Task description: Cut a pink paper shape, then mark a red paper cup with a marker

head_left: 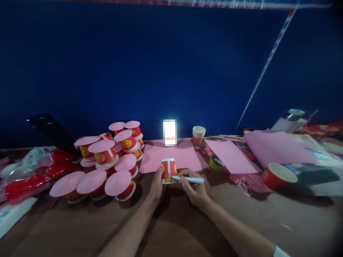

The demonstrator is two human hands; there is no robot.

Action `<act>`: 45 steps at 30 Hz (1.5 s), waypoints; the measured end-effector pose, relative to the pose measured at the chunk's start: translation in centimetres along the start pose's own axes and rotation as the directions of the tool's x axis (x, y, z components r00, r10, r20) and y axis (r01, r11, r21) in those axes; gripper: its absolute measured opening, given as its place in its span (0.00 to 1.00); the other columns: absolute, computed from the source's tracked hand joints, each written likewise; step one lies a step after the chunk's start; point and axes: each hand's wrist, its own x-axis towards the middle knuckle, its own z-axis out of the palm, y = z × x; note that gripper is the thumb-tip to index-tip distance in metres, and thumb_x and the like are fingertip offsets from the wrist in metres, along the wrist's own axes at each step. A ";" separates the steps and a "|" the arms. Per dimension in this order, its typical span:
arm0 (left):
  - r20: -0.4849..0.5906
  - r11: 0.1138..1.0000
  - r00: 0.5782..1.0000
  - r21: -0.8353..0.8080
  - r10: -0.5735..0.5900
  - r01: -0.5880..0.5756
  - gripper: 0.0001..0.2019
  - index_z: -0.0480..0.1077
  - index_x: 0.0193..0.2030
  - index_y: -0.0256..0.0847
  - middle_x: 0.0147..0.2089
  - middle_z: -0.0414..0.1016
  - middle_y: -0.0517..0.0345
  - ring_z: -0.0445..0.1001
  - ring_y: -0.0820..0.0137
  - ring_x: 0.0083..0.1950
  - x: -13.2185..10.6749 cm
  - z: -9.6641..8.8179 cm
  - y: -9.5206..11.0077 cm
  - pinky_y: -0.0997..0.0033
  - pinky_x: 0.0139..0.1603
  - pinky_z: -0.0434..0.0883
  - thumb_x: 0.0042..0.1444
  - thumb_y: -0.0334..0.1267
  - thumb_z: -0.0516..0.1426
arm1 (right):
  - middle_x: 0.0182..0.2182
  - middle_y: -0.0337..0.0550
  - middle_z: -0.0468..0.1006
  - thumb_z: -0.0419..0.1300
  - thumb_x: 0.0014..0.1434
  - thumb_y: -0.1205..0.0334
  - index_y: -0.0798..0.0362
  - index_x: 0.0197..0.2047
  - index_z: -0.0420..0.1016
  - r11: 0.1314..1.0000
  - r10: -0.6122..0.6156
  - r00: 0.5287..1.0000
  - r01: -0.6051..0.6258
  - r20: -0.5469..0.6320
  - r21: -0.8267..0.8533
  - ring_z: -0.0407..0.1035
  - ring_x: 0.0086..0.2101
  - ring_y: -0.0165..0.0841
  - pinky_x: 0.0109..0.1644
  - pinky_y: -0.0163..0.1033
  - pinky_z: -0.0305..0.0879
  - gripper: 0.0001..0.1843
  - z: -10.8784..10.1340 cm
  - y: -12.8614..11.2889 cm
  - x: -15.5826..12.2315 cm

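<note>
In the middle of the table, a red paper cup (166, 167) with gold emblems and a white printed strip stands with its wider rim downward. My left hand (156, 185) is closed around its left side. A white marker pen (195, 180) is gripped in my right hand (193, 187), lying nearly level with its left end at the lower front of the cup. Whether that end touches the cup, I cannot tell. Just behind are flat pink paper sheets (155, 155).
On the left, several red cups are stacked or stand, topped with pink paper discs (118, 182). Tape (216, 163), pink scraps (249, 182), a red cup (278, 176) and pink sheets (278, 146) lie right. Another cup (198, 135) stands behind; red plastic packaging (32, 180) lies far left.
</note>
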 end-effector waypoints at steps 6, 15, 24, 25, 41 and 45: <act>0.003 0.999 1.000 -0.039 -0.023 0.023 0.19 0.71 0.33 0.35 0.28 0.72 0.59 0.68 0.72 0.28 0.0 0.0 0.0 0.72 0.32 0.64 0.50 0.52 0.55 | 0.23 0.39 0.71 0.54 0.58 0.58 0.53 0.32 0.70 0.999 0.021 1.000 -0.021 0.003 0.044 0.64 0.23 0.28 0.26 0.32 0.61 0.09 0.0 -0.1 0.0; -0.021 0.998 0.999 0.046 0.040 -0.039 0.19 0.69 0.30 0.35 0.26 0.70 0.60 0.66 0.71 0.28 0.0 0.1 0.1 0.71 0.32 0.63 0.51 0.52 0.53 | 0.21 0.38 0.69 0.54 0.57 0.60 0.53 0.30 0.70 1.000 0.010 1.000 -0.010 0.027 -0.009 0.61 0.22 0.28 0.22 0.31 0.57 0.08 -0.1 0.2 -0.1; -0.022 0.986 0.995 0.133 0.099 -0.095 0.18 0.71 0.32 0.37 0.30 0.73 0.59 0.68 0.70 0.31 0.1 -0.2 -0.2 0.71 0.35 0.65 0.50 0.53 0.54 | 0.23 0.39 0.72 0.54 0.55 0.63 0.53 0.31 0.72 0.992 -0.063 0.998 0.064 0.020 -0.110 0.63 0.22 0.28 0.25 0.32 0.59 0.06 -0.2 -1.1 0.1; -0.025 0.982 0.994 0.156 0.110 -0.105 0.18 0.71 0.32 0.37 0.30 0.73 0.59 0.68 0.70 0.31 0.1 -0.2 -0.2 0.71 0.35 0.65 0.50 0.53 0.54 | 0.22 0.39 0.71 0.54 0.55 0.64 0.53 0.29 0.71 0.989 -0.075 0.997 0.077 0.025 -0.124 0.62 0.22 0.28 0.25 0.32 0.59 0.06 -0.3 -1.3 0.2; -0.027 0.975 0.992 0.186 0.125 -0.118 0.18 0.70 0.32 0.37 0.28 0.72 0.59 0.67 0.70 0.29 0.1 -0.2 -0.4 0.71 0.33 0.65 0.51 0.53 0.53 | 0.20 0.37 0.69 0.53 0.55 0.64 0.53 0.27 0.69 0.983 -0.096 0.995 0.099 0.032 -0.154 0.61 0.21 0.28 0.25 0.32 0.58 0.08 -0.3 -1.4 0.2; 0.001 0.978 0.995 0.180 0.104 -0.102 0.19 0.70 0.36 0.37 0.31 0.73 0.58 0.69 0.69 0.32 0.0 -0.1 -0.2 0.69 0.36 0.66 0.52 0.53 0.52 | 0.22 0.38 0.70 0.53 0.56 0.64 0.54 0.30 0.70 0.986 -0.087 0.996 0.086 -0.003 -0.145 0.61 0.22 0.27 0.24 0.31 0.57 0.07 -0.3 -1.0 0.2</act>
